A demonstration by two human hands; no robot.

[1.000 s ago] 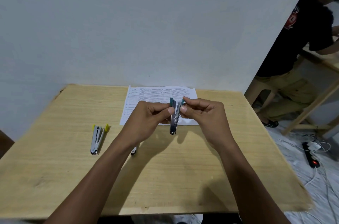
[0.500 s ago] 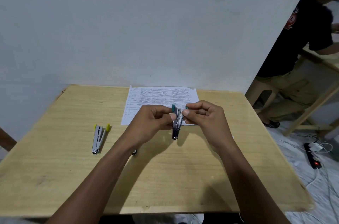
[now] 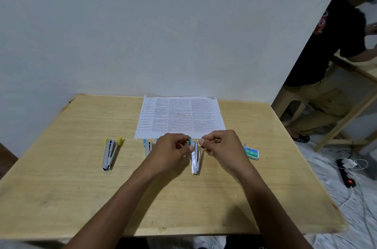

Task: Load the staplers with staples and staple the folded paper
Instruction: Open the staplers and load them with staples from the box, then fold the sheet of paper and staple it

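- The left hand (image 3: 171,150) and right hand (image 3: 222,146) meet over the middle of a pale wood-grain counter (image 3: 61,197).
- Between them is a slim metal teal-capped stapler (image 3: 195,159), splayed in a narrow V with its hinge end towards the viewer.
- The left fingers (image 3: 184,140) curl round its teal cap. The right fingers (image 3: 206,141) pinch the top of the other arm, and that contact is hard to make out.
- I cannot tell whether the hinge touches the counter.
- A pale blue stapler (image 3: 148,146) is mostly hidden behind the left hand.
- A yellow-capped stapler (image 3: 110,154) lies splayed open, well to the left.
- A printed sheet (image 3: 180,117) lies flat just beyond the hands.
- A small green-and-white staple box (image 3: 251,152) sits just right of the right hand.
- At the right edge stands a person (image 3: 334,48) in a black shirt, partly cut off.
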